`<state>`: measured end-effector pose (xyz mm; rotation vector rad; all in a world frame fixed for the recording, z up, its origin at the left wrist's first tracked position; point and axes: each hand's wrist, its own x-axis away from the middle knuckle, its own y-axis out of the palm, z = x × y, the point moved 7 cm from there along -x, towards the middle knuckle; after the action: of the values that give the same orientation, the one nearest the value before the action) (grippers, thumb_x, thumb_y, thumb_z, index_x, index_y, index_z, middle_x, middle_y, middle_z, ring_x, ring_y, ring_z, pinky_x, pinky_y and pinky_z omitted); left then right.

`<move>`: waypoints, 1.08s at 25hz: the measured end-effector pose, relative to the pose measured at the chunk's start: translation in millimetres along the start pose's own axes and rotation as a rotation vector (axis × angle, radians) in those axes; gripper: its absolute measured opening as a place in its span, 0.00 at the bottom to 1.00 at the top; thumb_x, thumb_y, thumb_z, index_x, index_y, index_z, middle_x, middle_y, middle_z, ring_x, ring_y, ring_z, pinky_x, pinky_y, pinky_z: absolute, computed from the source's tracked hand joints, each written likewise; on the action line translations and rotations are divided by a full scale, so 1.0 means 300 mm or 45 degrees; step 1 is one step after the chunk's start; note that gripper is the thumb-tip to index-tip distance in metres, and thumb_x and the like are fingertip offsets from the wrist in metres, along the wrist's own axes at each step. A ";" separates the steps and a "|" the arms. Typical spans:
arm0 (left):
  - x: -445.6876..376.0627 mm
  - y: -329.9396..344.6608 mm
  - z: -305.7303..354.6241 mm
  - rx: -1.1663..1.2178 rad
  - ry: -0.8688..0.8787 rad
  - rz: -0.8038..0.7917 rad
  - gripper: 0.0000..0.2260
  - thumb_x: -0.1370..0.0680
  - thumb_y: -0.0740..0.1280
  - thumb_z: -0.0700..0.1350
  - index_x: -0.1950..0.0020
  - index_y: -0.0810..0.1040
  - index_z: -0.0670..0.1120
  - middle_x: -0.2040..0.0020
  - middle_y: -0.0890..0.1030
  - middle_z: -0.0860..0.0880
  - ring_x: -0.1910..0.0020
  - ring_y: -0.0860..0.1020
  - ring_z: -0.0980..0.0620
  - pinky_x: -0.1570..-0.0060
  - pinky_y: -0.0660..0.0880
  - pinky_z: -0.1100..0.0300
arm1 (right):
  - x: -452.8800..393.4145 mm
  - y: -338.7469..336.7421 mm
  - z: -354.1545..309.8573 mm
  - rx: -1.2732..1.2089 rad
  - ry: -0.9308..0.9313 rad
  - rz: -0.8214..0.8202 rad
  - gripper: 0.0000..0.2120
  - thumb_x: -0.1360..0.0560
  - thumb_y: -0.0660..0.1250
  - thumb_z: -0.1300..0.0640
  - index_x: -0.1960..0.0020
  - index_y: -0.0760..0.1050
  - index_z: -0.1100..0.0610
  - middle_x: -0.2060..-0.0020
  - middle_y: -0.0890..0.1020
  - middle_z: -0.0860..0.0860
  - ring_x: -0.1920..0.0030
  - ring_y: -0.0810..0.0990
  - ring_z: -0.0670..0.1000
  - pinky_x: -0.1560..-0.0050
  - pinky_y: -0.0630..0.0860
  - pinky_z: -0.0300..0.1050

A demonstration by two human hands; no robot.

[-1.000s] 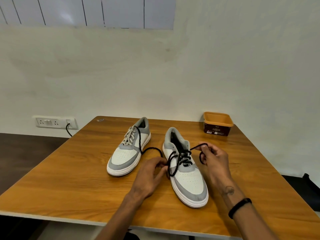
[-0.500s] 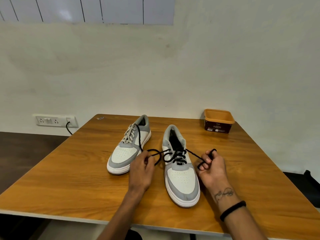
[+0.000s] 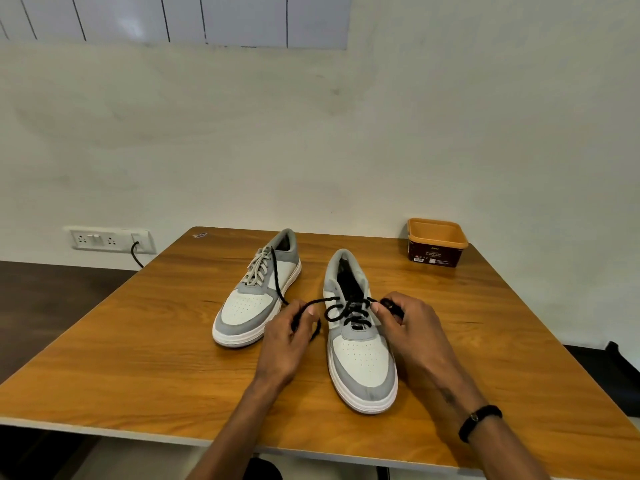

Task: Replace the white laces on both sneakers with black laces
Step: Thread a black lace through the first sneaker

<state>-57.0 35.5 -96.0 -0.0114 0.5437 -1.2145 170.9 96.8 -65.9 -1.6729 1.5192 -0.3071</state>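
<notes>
Both hands have drawn in toward the right sneaker (image 3: pixel 360 341) since half a second ago. The right hand (image 3: pixel 412 327), which then held its end of the black lace (image 3: pixel 341 308) out to the side, now pinches it close against the eyelets. The left hand (image 3: pixel 289 336) has shifted nearer the shoe too, its lace end now running almost straight across to the eyelets instead of sagging in a loop.
</notes>
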 end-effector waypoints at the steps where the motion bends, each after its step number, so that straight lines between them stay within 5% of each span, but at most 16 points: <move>1: -0.005 -0.013 -0.015 0.057 -0.040 0.053 0.11 0.13 0.62 0.50 0.51 0.80 0.48 0.62 0.81 0.50 0.63 0.79 0.52 0.63 0.75 0.57 | 0.005 -0.010 0.005 -0.037 0.002 0.025 0.14 0.16 0.64 0.42 0.55 0.79 0.48 0.65 0.81 0.46 0.64 0.79 0.48 0.65 0.76 0.49; 7: -0.013 -0.069 -0.090 0.406 -0.410 0.318 0.14 0.16 0.55 0.39 0.61 0.71 0.43 0.71 0.67 0.54 0.70 0.64 0.54 0.69 0.62 0.58 | 0.038 -0.053 0.081 -0.321 0.177 0.130 0.16 0.16 0.63 0.45 0.57 0.77 0.52 0.67 0.77 0.49 0.68 0.71 0.42 0.67 0.69 0.40; 13: -0.005 -0.097 -0.105 0.615 -0.438 0.418 0.14 0.20 0.52 0.37 0.65 0.64 0.47 0.72 0.61 0.53 0.71 0.55 0.54 0.69 0.50 0.52 | 0.063 -0.149 0.199 -0.462 0.402 0.330 0.16 0.16 0.64 0.47 0.55 0.80 0.57 0.59 0.82 0.59 0.58 0.79 0.56 0.58 0.74 0.49; 18: -0.004 -0.099 -0.102 0.630 -0.407 0.429 0.10 0.23 0.56 0.45 0.64 0.67 0.46 0.72 0.64 0.52 0.70 0.58 0.52 0.70 0.53 0.54 | 0.074 -0.176 0.187 -0.468 0.391 0.374 0.12 0.18 0.67 0.44 0.49 0.81 0.53 0.56 0.83 0.52 0.54 0.80 0.52 0.59 0.75 0.45; 20: 0.007 -0.101 -0.070 0.493 -0.316 0.439 0.08 0.21 0.59 0.47 0.55 0.75 0.46 0.66 0.73 0.50 0.66 0.68 0.50 0.68 0.63 0.55 | 0.068 -0.202 0.158 -0.537 0.380 0.413 0.12 0.17 0.64 0.43 0.39 0.75 0.49 0.48 0.79 0.46 0.50 0.78 0.45 0.57 0.73 0.42; 22: 0.026 -0.086 -0.018 0.249 -0.124 0.422 0.14 0.20 0.62 0.52 0.36 0.77 0.53 0.47 0.80 0.51 0.48 0.78 0.53 0.52 0.74 0.58 | 0.047 -0.211 0.127 -0.716 0.391 0.397 0.10 0.14 0.59 0.43 0.38 0.69 0.47 0.48 0.76 0.47 0.53 0.75 0.47 0.58 0.71 0.43; 24: 0.044 -0.056 0.046 -0.127 0.142 0.384 0.23 0.20 0.65 0.56 0.26 0.71 0.54 0.32 0.75 0.54 0.31 0.73 0.55 0.37 0.73 0.57 | 0.024 -0.194 0.077 -0.951 0.375 0.312 0.09 0.13 0.56 0.46 0.45 0.68 0.50 0.57 0.75 0.50 0.59 0.71 0.49 0.62 0.67 0.44; 27: 0.075 0.005 0.139 -0.560 0.484 0.352 0.21 0.19 0.66 0.57 0.27 0.75 0.53 0.28 0.71 0.51 0.25 0.68 0.49 0.29 0.69 0.45 | -0.004 -0.141 -0.023 -1.194 0.295 0.110 0.18 0.18 0.54 0.43 0.54 0.72 0.56 0.65 0.75 0.52 0.66 0.68 0.49 0.65 0.64 0.46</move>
<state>-33.4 4.4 -68.9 -0.0767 1.1015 -0.8098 195.8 91.6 -31.4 -2.3125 2.0803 0.3371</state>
